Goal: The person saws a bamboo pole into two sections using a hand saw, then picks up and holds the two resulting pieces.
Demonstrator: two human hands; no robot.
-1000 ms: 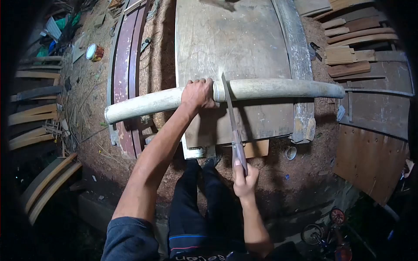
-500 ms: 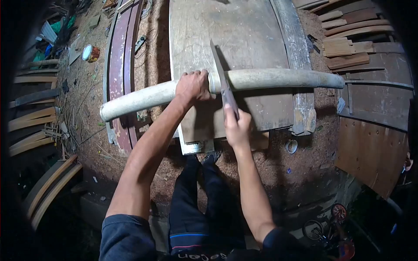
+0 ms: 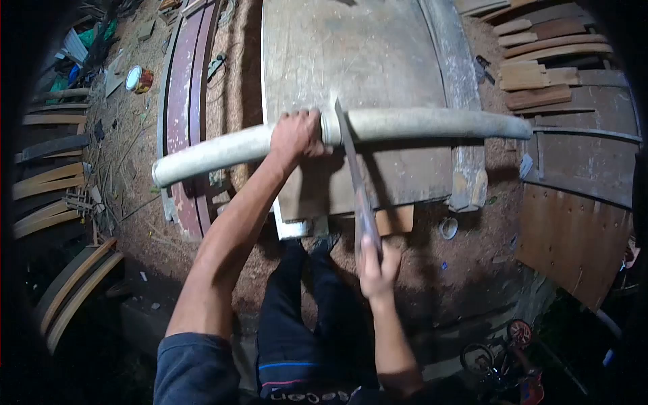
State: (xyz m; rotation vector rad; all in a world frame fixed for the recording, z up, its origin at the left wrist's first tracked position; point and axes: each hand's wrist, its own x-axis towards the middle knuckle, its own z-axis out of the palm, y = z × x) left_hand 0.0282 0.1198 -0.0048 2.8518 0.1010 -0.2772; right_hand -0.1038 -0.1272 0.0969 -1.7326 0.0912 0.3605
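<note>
A long pale pipe [image 3: 418, 124] lies crosswise over a wooden board bench [image 3: 358, 54], its left end reaching past the bench edge. Fingers wrapped over it left of a collar-like joint [image 3: 330, 128], my left hand [image 3: 295, 133] grips the pipe. Just right of that joint, the blade of a handsaw [image 3: 353, 158] crosses the pipe, its tip showing a little beyond the far side. My right hand [image 3: 378, 266] is closed round the saw's handle, low and in front of the bench's near edge.
Left of the bench runs a reddish plank [image 3: 183, 101]. A paint can [image 3: 139, 79] stands on the littered ground farther left, and a small white cup [image 3: 448, 228] lies at right. Curved wooden pieces [image 3: 553, 44] are stacked at the right, with a bicycle [image 3: 503, 351] below.
My right hand has drawn the handsaw back toward my body, so less of the blade sticks out beyond the pipe. My left hand stays on the pipe.
</note>
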